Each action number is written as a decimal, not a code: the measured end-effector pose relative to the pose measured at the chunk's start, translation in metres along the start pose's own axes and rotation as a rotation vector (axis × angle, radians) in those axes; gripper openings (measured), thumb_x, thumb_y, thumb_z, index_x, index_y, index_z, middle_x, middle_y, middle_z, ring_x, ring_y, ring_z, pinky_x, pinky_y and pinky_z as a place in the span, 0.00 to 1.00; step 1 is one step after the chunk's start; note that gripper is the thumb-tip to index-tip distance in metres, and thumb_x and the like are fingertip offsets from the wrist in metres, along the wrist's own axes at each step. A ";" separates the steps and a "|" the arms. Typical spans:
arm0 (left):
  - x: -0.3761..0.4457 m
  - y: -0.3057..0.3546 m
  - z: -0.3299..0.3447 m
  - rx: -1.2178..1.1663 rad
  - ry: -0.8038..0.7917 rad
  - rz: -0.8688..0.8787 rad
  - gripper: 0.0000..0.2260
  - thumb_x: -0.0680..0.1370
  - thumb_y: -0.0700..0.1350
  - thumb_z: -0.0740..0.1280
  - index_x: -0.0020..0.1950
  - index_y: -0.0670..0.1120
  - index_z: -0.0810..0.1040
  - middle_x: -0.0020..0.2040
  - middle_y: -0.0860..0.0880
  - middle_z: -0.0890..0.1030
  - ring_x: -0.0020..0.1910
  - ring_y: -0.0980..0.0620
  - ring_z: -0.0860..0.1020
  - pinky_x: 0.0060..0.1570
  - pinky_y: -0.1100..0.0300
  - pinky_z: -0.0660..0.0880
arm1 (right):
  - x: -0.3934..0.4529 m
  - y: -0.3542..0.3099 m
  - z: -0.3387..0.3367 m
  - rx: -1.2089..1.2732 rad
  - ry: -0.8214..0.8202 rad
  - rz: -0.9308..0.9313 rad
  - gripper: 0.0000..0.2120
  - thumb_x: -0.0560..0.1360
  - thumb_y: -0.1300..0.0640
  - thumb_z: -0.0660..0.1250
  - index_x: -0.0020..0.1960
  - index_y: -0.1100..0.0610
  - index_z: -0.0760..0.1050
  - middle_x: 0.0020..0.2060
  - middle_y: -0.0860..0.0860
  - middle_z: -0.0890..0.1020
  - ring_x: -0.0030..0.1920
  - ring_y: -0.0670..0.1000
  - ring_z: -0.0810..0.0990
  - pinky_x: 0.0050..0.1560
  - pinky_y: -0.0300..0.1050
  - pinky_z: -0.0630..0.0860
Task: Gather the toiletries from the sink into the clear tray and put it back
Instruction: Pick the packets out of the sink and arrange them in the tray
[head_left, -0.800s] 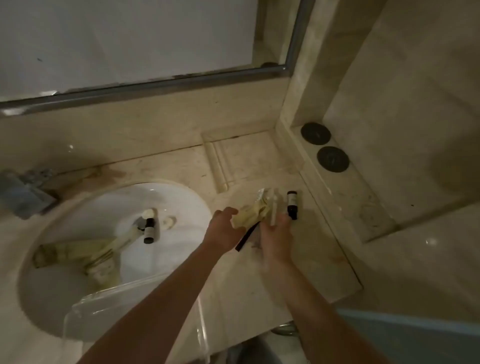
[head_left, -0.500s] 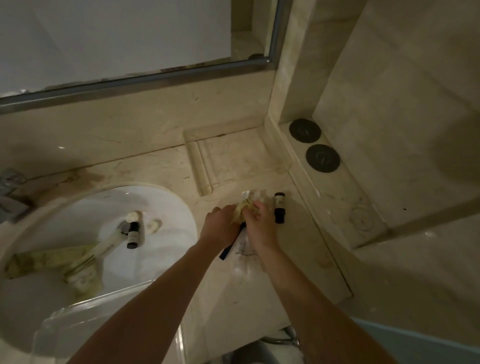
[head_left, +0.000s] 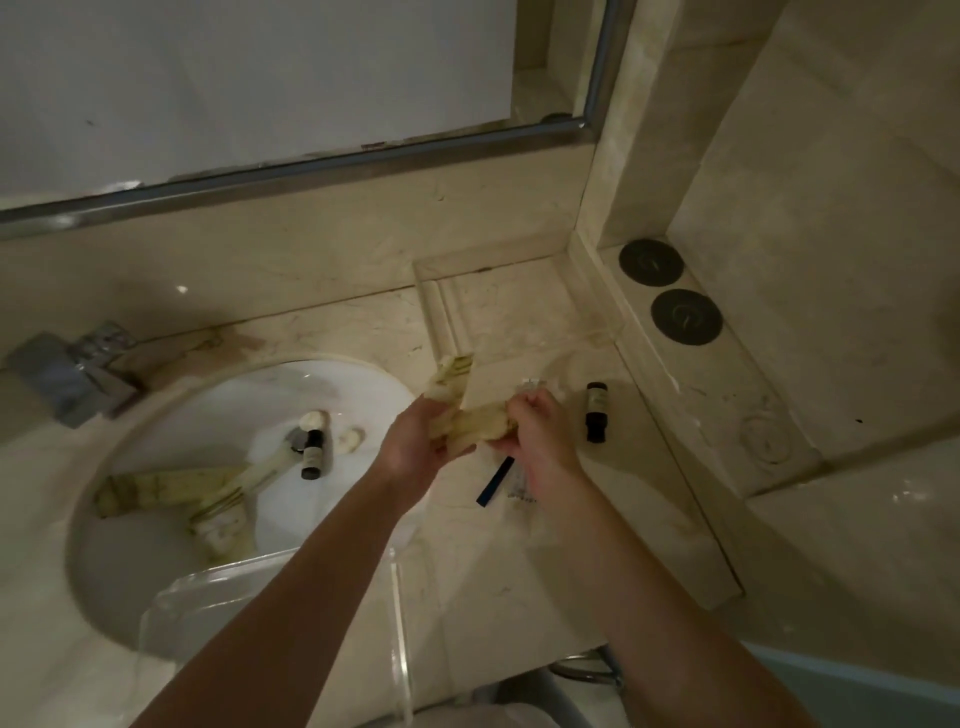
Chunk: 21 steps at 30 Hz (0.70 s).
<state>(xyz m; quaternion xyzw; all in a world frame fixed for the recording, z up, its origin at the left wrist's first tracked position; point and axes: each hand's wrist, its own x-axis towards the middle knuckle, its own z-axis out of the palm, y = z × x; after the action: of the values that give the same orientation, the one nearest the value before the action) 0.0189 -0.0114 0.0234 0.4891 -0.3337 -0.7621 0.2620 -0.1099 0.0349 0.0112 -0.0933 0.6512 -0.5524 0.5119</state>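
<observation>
Two dark bottles — two round discs

A bundle of pale yellow packets was held above the counter, while more yellow packets and a small dark bottle lay in the white sink, the clear tray at its 5 o'clock rim and another dark bottle well off at 3 o'clock.

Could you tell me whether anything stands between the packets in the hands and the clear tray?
Nothing visible does. Both the left hand and the right hand grip pale packets above the counter; the clear tray sits nearer, over the sink edge, partly beneath the left forearm.
</observation>
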 end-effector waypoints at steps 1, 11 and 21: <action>-0.004 0.003 -0.007 -0.097 0.004 -0.007 0.14 0.79 0.41 0.55 0.62 0.43 0.74 0.54 0.41 0.80 0.54 0.42 0.78 0.53 0.49 0.75 | -0.003 0.002 0.003 -0.028 0.008 -0.010 0.05 0.75 0.65 0.62 0.47 0.57 0.71 0.52 0.58 0.78 0.49 0.55 0.80 0.45 0.50 0.82; -0.056 0.004 -0.079 -0.046 0.014 0.151 0.14 0.74 0.28 0.64 0.53 0.45 0.78 0.42 0.48 0.84 0.46 0.47 0.83 0.45 0.51 0.78 | -0.063 0.031 0.049 -0.141 -0.173 -0.227 0.21 0.71 0.69 0.66 0.59 0.50 0.72 0.52 0.53 0.77 0.49 0.51 0.79 0.44 0.41 0.77; -0.104 0.006 -0.152 -0.129 0.152 0.123 0.13 0.76 0.29 0.62 0.56 0.41 0.77 0.44 0.45 0.82 0.39 0.50 0.82 0.34 0.59 0.79 | -0.106 0.069 0.079 -0.899 -0.516 -0.881 0.34 0.62 0.40 0.74 0.66 0.49 0.72 0.76 0.48 0.52 0.74 0.46 0.56 0.69 0.36 0.60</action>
<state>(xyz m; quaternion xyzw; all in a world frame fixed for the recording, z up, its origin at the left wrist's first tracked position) 0.1995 0.0222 0.0419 0.5061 -0.2927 -0.7251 0.3638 0.0299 0.0840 0.0256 -0.6822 0.5758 -0.3451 0.2897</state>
